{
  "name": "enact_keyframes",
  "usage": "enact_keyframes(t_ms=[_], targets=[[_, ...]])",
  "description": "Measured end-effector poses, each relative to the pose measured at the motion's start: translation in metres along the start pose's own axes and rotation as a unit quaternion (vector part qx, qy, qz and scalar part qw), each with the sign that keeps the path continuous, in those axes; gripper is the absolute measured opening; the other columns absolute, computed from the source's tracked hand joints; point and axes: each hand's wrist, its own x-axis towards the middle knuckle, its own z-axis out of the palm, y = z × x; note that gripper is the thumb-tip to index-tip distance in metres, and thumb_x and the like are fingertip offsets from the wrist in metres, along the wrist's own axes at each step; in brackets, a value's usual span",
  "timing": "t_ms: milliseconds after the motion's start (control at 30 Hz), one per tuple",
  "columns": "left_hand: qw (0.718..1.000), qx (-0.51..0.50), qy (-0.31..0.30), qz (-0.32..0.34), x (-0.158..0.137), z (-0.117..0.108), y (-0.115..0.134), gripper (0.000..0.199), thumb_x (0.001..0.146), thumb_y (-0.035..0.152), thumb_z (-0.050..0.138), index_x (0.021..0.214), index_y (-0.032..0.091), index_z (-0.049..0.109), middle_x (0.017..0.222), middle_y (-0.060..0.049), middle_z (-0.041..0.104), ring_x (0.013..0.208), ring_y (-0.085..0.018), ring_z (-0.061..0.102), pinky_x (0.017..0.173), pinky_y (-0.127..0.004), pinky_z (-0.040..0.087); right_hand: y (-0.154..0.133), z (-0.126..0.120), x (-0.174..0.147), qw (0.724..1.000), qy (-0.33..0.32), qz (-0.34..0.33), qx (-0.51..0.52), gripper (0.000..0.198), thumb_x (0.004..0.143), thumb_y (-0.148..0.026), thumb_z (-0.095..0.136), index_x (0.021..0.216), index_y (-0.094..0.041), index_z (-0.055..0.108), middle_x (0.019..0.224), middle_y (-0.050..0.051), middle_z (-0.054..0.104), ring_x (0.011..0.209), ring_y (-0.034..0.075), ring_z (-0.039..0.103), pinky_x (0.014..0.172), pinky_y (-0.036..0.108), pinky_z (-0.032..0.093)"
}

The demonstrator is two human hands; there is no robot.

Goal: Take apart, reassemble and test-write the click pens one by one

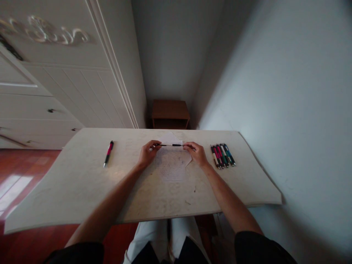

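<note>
A black and white pen (172, 145) is held level above the papers, its two ends between my hands. My left hand (148, 152) pinches the left end with the fingertips. At the other end, my right hand (197, 152) grips the tip in the same way. Beneath the pen lies a written sheet of paper (171, 167), with other sheets showing from under it. To the right of my right hand, several pens (222, 155) in pink, white, green and blue lie side by side. A single pink and black pen (108, 154) rests apart on the left.
The white table (90, 190) spans the view, with small dark scraps (187, 202) near its front edge. A brown wooden stand (170, 110) is beyond the far edge. A wall (297, 110) borders the right side; white drawers (35, 110) stand at left.
</note>
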Motion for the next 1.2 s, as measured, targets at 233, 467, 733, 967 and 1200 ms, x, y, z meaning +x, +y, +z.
enact_keyframes(t_ms=[233,467,733,967,1200], targets=[[1.0,-0.002,-0.011,0.014,-0.002,-0.001,0.0,0.022,0.078,0.036,0.063,0.09,0.019,0.069,0.083,-0.003,0.07,0.067,-0.015,0.059,0.068,-0.028,0.05,0.001,0.002,-0.001,1.0,-0.005,-0.001,-0.009,0.019,0.081,-0.036,0.066,0.09,-0.02,0.074,0.089,0.005,0.075,0.08,0.021,0.07,0.076,0.031,0.054],[0.999,-0.01,-0.029,0.031,-0.003,-0.002,0.002,0.018,0.077,0.032,0.065,0.09,0.019,0.07,0.086,-0.003,0.071,0.068,-0.014,0.06,0.068,-0.028,0.051,0.0,0.002,-0.002,1.0,-0.011,-0.01,-0.024,0.019,0.082,-0.035,0.065,0.087,-0.019,0.072,0.083,0.005,0.073,0.075,0.02,0.067,0.071,0.03,0.052],[0.997,-0.036,-0.045,0.055,-0.005,-0.004,0.009,0.035,0.076,0.036,0.07,0.107,0.018,0.063,0.107,-0.008,0.068,0.084,-0.017,0.065,0.073,-0.03,0.053,-0.004,0.008,-0.003,1.0,-0.003,-0.007,-0.022,0.02,0.083,-0.037,0.06,0.086,-0.019,0.067,0.076,0.004,0.07,0.068,0.018,0.066,0.066,0.028,0.052],[0.998,0.027,-0.05,0.018,-0.003,-0.002,0.011,0.034,0.088,0.047,0.053,0.092,0.017,0.068,0.086,-0.005,0.07,0.077,-0.018,0.062,0.072,-0.03,0.049,-0.008,0.008,-0.003,0.999,0.019,-0.021,-0.035,0.019,0.084,-0.037,0.059,0.086,-0.019,0.066,0.073,0.003,0.069,0.066,0.018,0.064,0.067,0.028,0.051],[0.997,0.021,-0.063,0.039,-0.003,-0.002,0.005,0.027,0.083,0.044,0.061,0.088,0.019,0.07,0.079,-0.003,0.069,0.07,-0.016,0.06,0.069,-0.028,0.049,-0.007,0.007,-0.002,0.998,0.021,-0.023,-0.045,0.023,0.085,-0.041,0.057,0.086,-0.019,0.065,0.073,0.003,0.068,0.066,0.017,0.063,0.067,0.028,0.051]])
